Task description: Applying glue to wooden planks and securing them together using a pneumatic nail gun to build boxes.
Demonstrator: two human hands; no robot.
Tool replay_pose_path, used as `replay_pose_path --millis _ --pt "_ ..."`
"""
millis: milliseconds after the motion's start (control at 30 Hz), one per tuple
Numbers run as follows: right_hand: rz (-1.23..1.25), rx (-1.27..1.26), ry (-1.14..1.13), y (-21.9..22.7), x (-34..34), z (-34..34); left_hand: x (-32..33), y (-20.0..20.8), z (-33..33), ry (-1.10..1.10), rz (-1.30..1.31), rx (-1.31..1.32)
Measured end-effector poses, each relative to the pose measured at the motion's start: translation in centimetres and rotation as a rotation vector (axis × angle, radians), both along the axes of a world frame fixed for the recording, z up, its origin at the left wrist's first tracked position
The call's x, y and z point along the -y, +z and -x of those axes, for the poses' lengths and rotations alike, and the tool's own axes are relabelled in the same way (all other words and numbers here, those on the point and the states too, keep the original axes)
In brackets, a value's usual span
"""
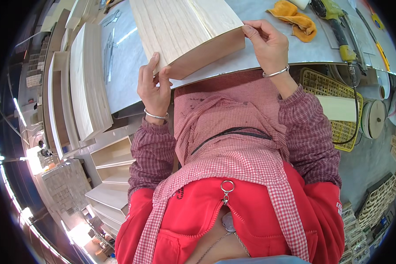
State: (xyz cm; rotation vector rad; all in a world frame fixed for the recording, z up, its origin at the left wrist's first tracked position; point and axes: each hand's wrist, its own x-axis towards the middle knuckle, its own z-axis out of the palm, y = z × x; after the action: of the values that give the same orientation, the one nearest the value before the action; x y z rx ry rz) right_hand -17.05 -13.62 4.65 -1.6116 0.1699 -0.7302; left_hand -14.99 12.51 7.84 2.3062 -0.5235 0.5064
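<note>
A pale wooden box (185, 31) with visible grain lies on the grey worktable (127, 83), its plain brown near side facing me at the table's front edge. My left hand (155, 88) grips its near left corner, thumb against the front side and fingers along the left edge. At the near right corner, my right hand (267, 46) pinches the box between thumb and fingers. What lies under the box is hidden, and its far end runs out of view.
An orange cloth (297, 20) and a green-and-black air nailer (339, 31) lie at the table's right. Stacked wooden boards (90, 83) stand to the left. A yellow plastic crate (345, 132), a hose (355, 105) and a round reel (374, 119) are below right.
</note>
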Motion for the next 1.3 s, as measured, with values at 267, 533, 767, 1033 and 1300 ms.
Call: replay_pose_path --millis 267,533,767,1033,1300 --pt "-0.087 0.004 0.051 -0.3 -0.1 0.5 0.2 -0.1 -0.4 -0.044 -0.067 0.187" --pt "-0.038 0.021 0.030 0.0 -0.2 0.5 0.4 0.1 -0.2 -0.013 -0.081 0.165" --pt "0.070 0.061 0.003 0.2 0.0 0.3 0.5 0.2 -0.2 0.004 -0.097 0.143" --pt "0.303 0.238 -0.129 -0.5 -0.5 -0.1 -0.1 -0.2 -0.2 -0.014 -0.033 0.055" --pt "0.349 0.284 -0.146 -0.8 -0.7 -0.2 -0.3 -0.4 -0.2 -0.067 0.021 0.003"
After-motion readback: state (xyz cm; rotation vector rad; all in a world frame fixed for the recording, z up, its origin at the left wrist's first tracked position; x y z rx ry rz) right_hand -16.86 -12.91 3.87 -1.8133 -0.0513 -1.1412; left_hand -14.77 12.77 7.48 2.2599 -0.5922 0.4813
